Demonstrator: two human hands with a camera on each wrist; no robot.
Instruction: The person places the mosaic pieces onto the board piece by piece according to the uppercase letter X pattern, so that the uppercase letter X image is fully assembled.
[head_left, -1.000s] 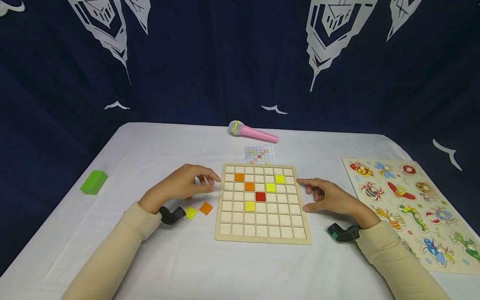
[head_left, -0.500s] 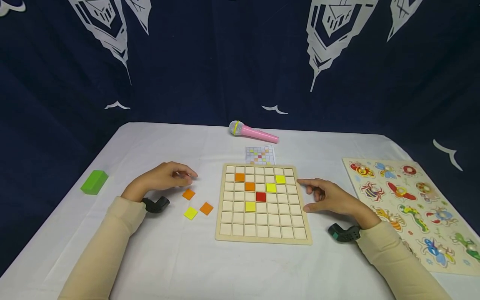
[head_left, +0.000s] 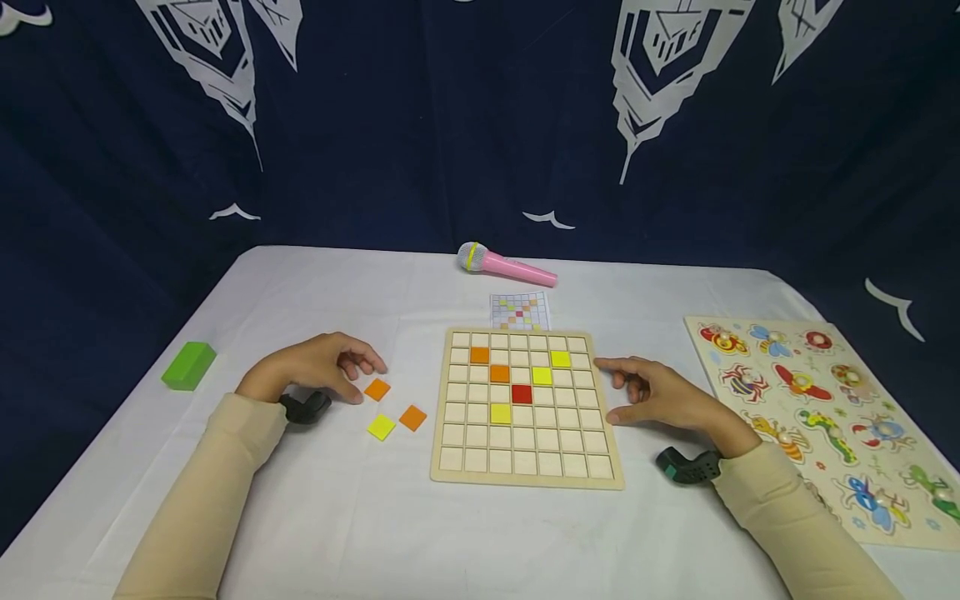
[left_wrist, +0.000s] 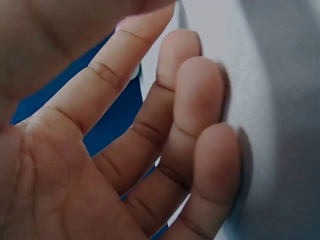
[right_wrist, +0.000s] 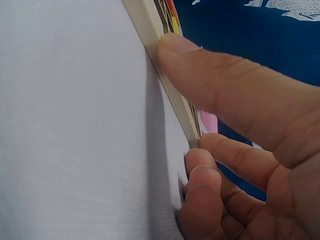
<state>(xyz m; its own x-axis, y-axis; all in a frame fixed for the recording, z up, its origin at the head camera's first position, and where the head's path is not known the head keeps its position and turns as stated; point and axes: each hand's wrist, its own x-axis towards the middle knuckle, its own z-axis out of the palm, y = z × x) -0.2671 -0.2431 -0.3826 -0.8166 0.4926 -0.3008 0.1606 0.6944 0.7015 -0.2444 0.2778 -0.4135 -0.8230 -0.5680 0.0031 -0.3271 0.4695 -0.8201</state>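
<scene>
The square wooden grid board [head_left: 527, 408] lies on the white-clothed surface [head_left: 360, 517]. Left of the board, the left hand [head_left: 318, 367] rests with fingers loosely curled, holding nothing, just beside a loose orange square tile [head_left: 377, 389]. Another orange tile [head_left: 412, 417] and a yellow tile [head_left: 381, 427] lie nearer the board's left edge. The right hand [head_left: 660, 396] is relaxed, its thumb [right_wrist: 200, 75] touching the board's right rim.

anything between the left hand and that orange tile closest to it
Nothing visible does. The left hand rests empty on the white cloth, and the nearest orange tile lies loose just beyond its fingertips, with only bare cloth between them.
</scene>
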